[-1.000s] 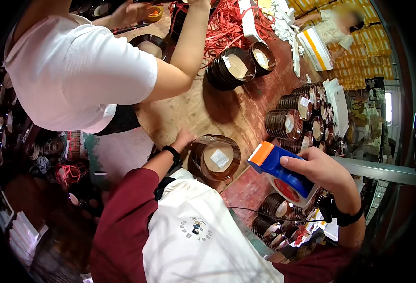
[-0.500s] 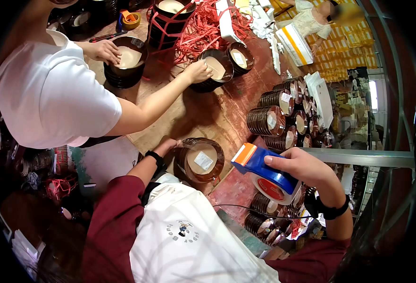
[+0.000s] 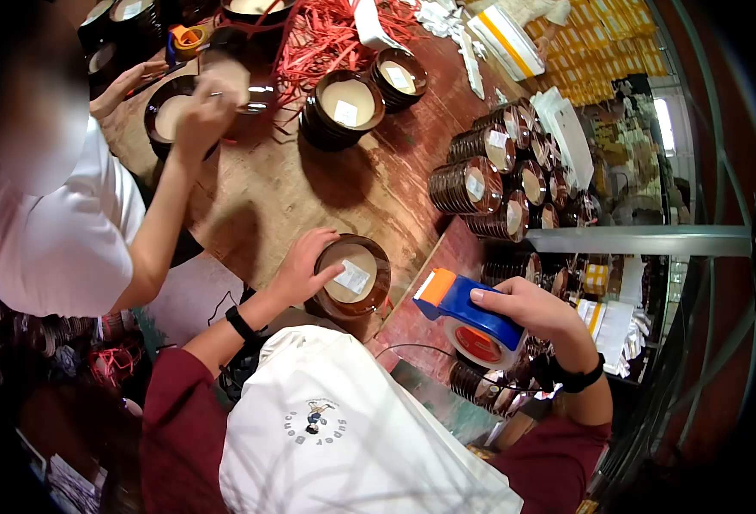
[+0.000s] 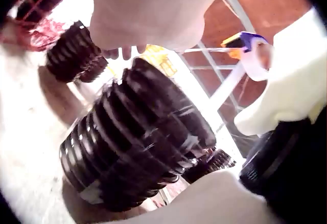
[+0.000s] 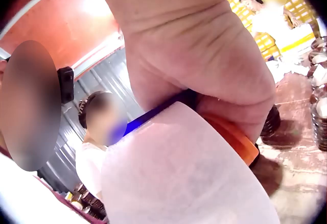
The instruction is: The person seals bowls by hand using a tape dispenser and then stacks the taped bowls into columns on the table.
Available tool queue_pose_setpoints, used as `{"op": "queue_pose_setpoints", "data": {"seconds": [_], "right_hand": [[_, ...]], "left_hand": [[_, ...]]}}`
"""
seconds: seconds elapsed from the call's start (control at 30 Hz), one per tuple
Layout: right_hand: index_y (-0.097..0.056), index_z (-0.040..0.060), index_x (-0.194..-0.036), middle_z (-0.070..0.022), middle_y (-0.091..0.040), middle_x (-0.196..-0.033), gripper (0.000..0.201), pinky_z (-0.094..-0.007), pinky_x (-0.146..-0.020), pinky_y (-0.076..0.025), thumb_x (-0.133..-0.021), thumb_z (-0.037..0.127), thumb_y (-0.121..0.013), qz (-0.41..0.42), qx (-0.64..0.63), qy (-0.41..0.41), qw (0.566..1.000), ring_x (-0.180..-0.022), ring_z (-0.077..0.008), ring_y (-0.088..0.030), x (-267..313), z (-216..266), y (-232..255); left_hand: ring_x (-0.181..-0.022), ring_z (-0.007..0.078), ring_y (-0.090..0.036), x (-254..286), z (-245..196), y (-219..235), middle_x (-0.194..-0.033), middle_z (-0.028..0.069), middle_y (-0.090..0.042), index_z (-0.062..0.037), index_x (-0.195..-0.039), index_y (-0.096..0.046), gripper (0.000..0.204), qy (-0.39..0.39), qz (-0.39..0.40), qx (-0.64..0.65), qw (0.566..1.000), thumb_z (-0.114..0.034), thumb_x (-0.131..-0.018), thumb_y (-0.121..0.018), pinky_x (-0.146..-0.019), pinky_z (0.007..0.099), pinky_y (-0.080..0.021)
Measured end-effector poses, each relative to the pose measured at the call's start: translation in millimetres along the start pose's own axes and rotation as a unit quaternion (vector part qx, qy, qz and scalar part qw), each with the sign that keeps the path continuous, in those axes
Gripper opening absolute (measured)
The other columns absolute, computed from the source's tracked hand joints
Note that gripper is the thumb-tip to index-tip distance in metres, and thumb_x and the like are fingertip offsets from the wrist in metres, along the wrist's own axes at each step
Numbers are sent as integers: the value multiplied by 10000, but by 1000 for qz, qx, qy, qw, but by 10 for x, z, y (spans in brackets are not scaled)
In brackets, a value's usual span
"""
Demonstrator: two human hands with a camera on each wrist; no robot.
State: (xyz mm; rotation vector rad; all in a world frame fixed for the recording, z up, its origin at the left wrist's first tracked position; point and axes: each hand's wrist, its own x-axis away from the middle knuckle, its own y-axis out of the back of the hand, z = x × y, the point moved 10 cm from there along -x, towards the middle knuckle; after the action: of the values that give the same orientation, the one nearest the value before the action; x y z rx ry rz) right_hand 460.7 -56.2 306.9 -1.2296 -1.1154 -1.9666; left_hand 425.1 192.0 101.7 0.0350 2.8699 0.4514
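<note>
A stack of dark brown glossy bowls (image 3: 375,291) with a white label inside the top bowl stands at the table's near edge. My left hand (image 3: 303,264) rests at its rim, fingers extended and thumb toward the label. In the left wrist view the bowls (image 4: 138,137) lean at a slant, clear tape along their side and the hand over the top end. My right hand (image 3: 539,307) grips a blue tape dispenser (image 3: 474,307) with an orange cutter end, to the right of the stack. In the right wrist view the broad pale tape roll (image 5: 189,168) hides most of the dispenser.
Across the table, another person in a white shirt (image 3: 61,240) handles bowls. Two more bowl stacks stand near a heap of red strapping (image 3: 331,38). Many bundled bowls (image 3: 472,184) are piled at the right, by a metal rail (image 3: 652,241). A white box (image 3: 508,41) lies beyond.
My left hand has shifted from the stack's side up to its rim. The dispenser stays in my right hand. The other person's hands have moved left, among other bowls.
</note>
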Motion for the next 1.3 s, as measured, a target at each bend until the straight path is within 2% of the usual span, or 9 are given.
{"op": "queue_pose_setpoints", "data": {"seconds": [0.1,0.17,0.23,0.4,0.67,0.97,1.17,1.2,1.3], "right_hand": [[-719,-89,-870,-66,-678,-738,634,-263,-582,-500,-889,545,-690,0,-24,4,1000,-621,-108,-609,-149,-400,-4],[-717,-90,-864,-62,-674,-734,633,-262,-583,-498,-890,542,-690,5,-27,25,999,-623,-103,-604,-221,-553,-48],[-721,-75,-864,-46,-663,-725,601,-259,-587,-494,-893,525,-695,-8,-14,39,999,-625,-94,-593,-226,-611,-91],[-724,-55,-913,-36,-669,-737,551,-261,-610,-498,-903,495,-693,-41,-1,87,995,-647,-86,-590,-388,-1001,-228],[-728,-29,-1017,-34,-700,-785,443,-286,-657,-520,-924,400,-675,-49,-26,146,988,-701,-100,-622,-825,-1558,-369],[-684,-9,-1117,13,-654,-807,298,-229,-618,-487,-952,239,-675,-26,-203,261,943,-691,-59,-575,-1283,-1974,-836],[-693,-18,-912,18,-632,-741,315,-259,-601,-480,-924,296,-708,-42,-226,308,923,-676,-64,-568,-1774,-2213,-1009],[-697,-20,-903,17,-633,-737,324,-260,-600,-479,-921,303,-711,-34,-243,308,919,-676,-63,-567,-1849,-2258,-1061],[-698,-21,-897,20,-633,-744,330,-259,-600,-476,-916,308,-716,-18,-265,324,908,-680,-62,-563,-2009,-2308,-1151]], "left_hand": [[-1345,369,-452,-58,-561,-80,-1425,166,-516,-29,-1322,-531,559,-114,60,-30,991,-300,-873,-726,-1101,454,-353],[-1402,360,-391,-76,-688,-251,-1496,162,-450,-41,-1410,-470,702,-119,120,-78,983,-311,-830,-759,-1155,467,-304],[-1416,354,-370,-57,-600,-494,-1512,158,-430,-45,-1450,-430,780,-124,139,-157,970,-302,-800,-777,-1184,474,-273],[-1413,353,-370,-31,-431,-624,-1507,110,-445,-61,-1459,-432,685,-96,107,-213,967,-40,-813,-657,-1190,502,-258],[-1437,361,-336,-64,-252,-695,-1550,89,-401,-76,-1460,-451,667,-67,98,-281,952,31,-813,-577,-1166,542,-271],[-1457,390,-296,-100,-275,-765,-1576,115,-360,-73,-1493,-409,745,-78,126,-270,951,97,-776,-519,-1179,548,-230],[-1502,390,-198,54,-741,-731,-1603,127,-315,-81,-1503,-397,764,-75,229,-238,941,-83,-763,-588,-1220,552,-85],[-1507,393,-176,195,-704,-791,-1600,112,-326,-114,-1503,-411,790,-88,230,-291,925,-290,-786,-691,-1215,570,-73],[-1503,399,-190,507,-716,-1084,-1586,85,-360,-139,-1493,-436,886,-86,255,-362,892,-472,-744,-772,-1202,611,-67]]}}
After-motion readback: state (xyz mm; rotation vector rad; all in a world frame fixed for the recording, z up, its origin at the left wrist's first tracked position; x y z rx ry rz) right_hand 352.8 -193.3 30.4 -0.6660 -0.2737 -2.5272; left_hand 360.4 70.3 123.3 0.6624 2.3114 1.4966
